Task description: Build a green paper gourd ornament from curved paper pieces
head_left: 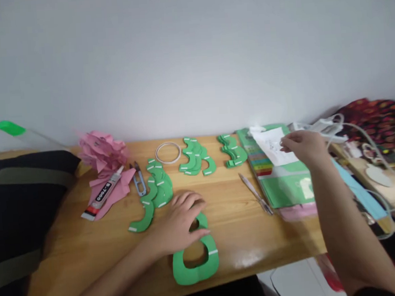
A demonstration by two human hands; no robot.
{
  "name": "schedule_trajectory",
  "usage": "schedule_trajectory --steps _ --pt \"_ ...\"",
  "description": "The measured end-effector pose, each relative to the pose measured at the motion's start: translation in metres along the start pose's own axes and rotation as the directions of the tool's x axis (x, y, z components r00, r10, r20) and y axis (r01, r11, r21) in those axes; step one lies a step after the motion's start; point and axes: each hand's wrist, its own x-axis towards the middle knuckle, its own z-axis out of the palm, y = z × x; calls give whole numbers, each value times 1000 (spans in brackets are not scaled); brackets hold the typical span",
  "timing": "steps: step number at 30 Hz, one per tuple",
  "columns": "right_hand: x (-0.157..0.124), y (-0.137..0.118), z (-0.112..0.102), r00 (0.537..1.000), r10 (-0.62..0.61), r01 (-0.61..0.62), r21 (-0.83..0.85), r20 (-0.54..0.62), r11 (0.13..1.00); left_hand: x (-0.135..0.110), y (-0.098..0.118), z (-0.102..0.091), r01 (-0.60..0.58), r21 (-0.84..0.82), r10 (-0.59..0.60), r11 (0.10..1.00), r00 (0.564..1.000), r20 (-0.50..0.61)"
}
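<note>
Near the front of the table lies a green figure-eight paper shape (197,273) with white strips on it. My left hand (180,221) rests over its upper left part, fingers and thumb apart. My right hand (302,145) is closed in a pinch at a crumpled white paper (271,145) on a green packet (284,189). What the pinched fingertips hold, if anything, is too small to make out. Curved green paper pieces (161,186) with white strips overlap left of my left hand. Similar stacks of green pieces (192,156) and more green pieces (232,150) lie farther back.
A pen (255,193) lies beside the packet. To the left are thread snips (139,181), a glue tube (102,194), pink crumpled paper (101,150) and a dark bag (28,196). A ring (168,152) lies at the back. White cables (362,132) and patterned cloth (378,119) are at right.
</note>
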Motion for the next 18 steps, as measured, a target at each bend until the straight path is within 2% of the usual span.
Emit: schedule_trajectory --steps 3,6,13,18 --pt "31 -1 2 1000 -4 3 -122 -14 992 1 -7 3 -37 -23 38 999 999 16" --pt "42 3 7 999 -28 18 -225 -41 974 -1 -11 4 -48 -52 50 997 998 46" --pt "29 12 0 996 -82 63 -428 -24 902 -4 -20 7 -66 -151 72 986 997 32" --pt "25 10 -4 999 -41 43 -561 15 826 -4 -23 9 -56 -199 63 978 998 26"
